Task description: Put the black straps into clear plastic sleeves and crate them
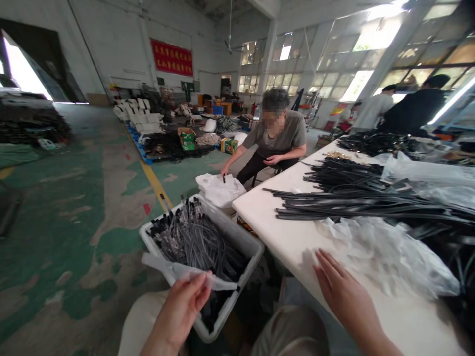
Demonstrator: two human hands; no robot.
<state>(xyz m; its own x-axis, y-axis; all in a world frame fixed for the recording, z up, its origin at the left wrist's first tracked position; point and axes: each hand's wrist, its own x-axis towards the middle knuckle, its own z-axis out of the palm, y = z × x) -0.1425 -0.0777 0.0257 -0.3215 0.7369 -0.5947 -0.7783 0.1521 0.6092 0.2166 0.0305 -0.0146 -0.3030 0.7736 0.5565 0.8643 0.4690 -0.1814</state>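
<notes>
A: Materials?
B: Left hand pinches a long, thin, translucent white plastic sleeve, dark at one end, above a whitish plastic crate heaped with glossy, dark flexible strips.
A: Right hand?
B: Flat, fingers extended, grasping nothing visible; beside crumpled, filmy white plastic on a smooth white table. Contact unclear.

A red banner with yellow characters hangs on a white wall; a yellow line crosses the worn green floor beside a blue pallet; multi-paned windows stand at right.
</notes>
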